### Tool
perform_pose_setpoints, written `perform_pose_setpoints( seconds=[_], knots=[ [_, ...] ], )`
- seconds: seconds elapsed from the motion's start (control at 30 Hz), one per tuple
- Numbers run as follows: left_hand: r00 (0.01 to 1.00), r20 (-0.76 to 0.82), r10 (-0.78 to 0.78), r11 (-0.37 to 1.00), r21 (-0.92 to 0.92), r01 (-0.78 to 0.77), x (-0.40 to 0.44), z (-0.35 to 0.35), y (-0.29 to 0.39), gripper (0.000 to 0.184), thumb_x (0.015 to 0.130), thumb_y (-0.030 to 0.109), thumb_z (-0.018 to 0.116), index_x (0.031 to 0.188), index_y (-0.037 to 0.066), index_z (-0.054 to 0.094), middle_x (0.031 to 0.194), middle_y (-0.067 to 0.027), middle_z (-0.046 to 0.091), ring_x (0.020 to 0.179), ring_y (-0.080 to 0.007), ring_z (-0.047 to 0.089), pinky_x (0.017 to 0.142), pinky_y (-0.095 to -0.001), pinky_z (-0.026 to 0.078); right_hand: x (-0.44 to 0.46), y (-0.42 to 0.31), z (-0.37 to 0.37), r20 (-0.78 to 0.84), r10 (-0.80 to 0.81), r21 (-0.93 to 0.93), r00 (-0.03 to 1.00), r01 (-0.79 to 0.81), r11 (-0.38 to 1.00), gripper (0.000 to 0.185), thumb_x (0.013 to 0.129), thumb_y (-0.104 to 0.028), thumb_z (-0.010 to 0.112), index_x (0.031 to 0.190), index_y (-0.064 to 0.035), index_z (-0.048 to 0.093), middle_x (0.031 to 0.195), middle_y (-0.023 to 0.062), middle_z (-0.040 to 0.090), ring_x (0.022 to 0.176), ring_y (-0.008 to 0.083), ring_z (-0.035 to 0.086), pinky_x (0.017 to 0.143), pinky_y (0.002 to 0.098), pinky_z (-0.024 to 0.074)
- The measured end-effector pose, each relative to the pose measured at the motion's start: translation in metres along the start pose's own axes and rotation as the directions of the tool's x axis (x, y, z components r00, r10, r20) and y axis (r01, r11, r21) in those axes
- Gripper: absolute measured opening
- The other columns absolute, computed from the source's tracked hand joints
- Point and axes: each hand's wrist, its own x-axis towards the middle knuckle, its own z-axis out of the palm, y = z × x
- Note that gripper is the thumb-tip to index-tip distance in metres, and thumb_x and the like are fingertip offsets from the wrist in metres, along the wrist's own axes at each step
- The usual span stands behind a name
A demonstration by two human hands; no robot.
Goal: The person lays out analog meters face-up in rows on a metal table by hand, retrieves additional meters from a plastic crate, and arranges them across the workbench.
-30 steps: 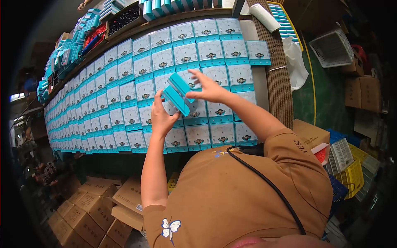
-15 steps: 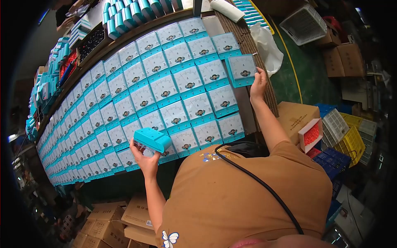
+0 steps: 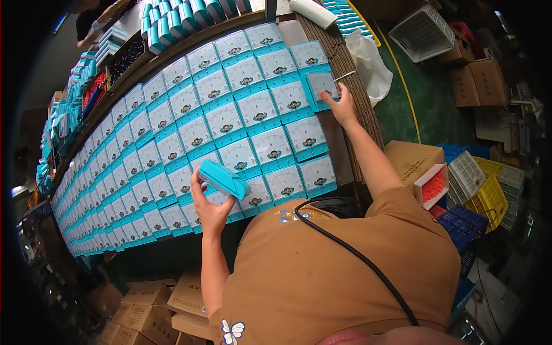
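Observation:
My left hand (image 3: 210, 208) grips the sides of a teal panel meter (image 3: 225, 179), held tilted above the near rows with its teal back upward. My right hand (image 3: 341, 106) is at the lower right corner of another panel meter (image 3: 321, 84), thumb on its clear face and fingers at its edge. That meter lies face up at the right end of the rows, against its neighbours. Many more panel meters (image 3: 263, 110) with white dials and teal bases cover the table side by side. A thin white strip (image 3: 346, 75) sticks out beside my right hand.
Stacked corrugated cardboard (image 3: 345, 63) lines the table's right edge, with a white roll (image 3: 313, 12) and plastic bag (image 3: 371, 66) nearby. Boxed teal units (image 3: 190, 17) stand beyond the rows. Right of me are a carton (image 3: 411, 161) and a box of red parts (image 3: 432, 187).
My right hand has moved the meter left and slightly away from me, up against the rows, and its thumb now rests on the face. My left hand has shifted right with its meter.

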Motion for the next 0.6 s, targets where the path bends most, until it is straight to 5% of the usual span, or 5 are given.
perform_pose_setpoints(
  seconds=[0.17, 0.4, 0.5, 0.6],
  knots=[
    [0.999, 0.045, 0.015, 1.0, -0.018, -0.014, 0.004, 0.011, 0.008, 0.093, 0.061, 0.018, 0.085, 0.144, 0.01, 0.043, 0.133, -0.0118, 0.054, 0.12, -0.0293, 0.052, 0.099, -0.0407, 0.044, -0.025, -0.052, -0.005, 0.012, -0.002, -0.317, 1.0, 0.006, 0.948, 0.12, 0.065, -0.064, 0.082, 0.153, -0.0068, 0.024, 0.135, 0.0263, 0.046, 0.127, 0.0416, 0.044, 0.107, 0.0512, 0.0381],
    [0.999, 0.045, 0.013, 0.999, 0.042, -0.015, 0.0, 0.011, 0.011, 0.092, 0.061, 0.018, 0.084, 0.144, 0.01, 0.044, 0.131, -0.012, 0.054, 0.119, -0.0298, 0.052, 0.1, -0.0413, 0.044, -0.04, -0.039, 0.008, -0.09, -0.163, -0.456, 0.983, 0.105, 0.884, 0.102, 0.072, -0.054, 0.081, 0.151, -0.0113, 0.032, 0.141, 0.0246, 0.037, 0.128, 0.0432, 0.038, 0.108, 0.0537, 0.0336],
    [0.995, 0.057, 0.079, 0.997, -0.004, -0.079, 0.008, 0.018, 0.02, 0.095, 0.061, 0.017, 0.082, 0.147, 0.01, 0.043, 0.125, -0.0125, 0.055, 0.117, -0.03, 0.052, 0.1, -0.0419, 0.043, -0.047, -0.057, -0.001, -0.149, -0.432, -0.704, 0.889, 0.211, 0.678, 0.094, 0.076, -0.052, 0.08, 0.15, -0.0116, 0.037, 0.137, 0.0243, 0.042, 0.125, 0.0431, 0.041, 0.107, 0.0522, 0.0353],
    [0.966, 0.142, 0.218, 0.968, 0.092, -0.232, 0.024, 0.022, 0.045, 0.099, 0.059, 0.018, 0.08, 0.15, 0.01, 0.041, 0.121, -0.0132, 0.055, 0.114, -0.0314, 0.052, 0.101, -0.0432, 0.042, -0.063, -0.104, -0.007, 0.018, -0.511, -0.074, 0.86, 0.51, 0.857, 0.09, 0.077, -0.051, 0.079, 0.149, -0.0125, 0.04, 0.133, 0.0243, 0.048, 0.121, 0.0407, 0.048, 0.105, 0.0473, 0.0398]
  ],
)
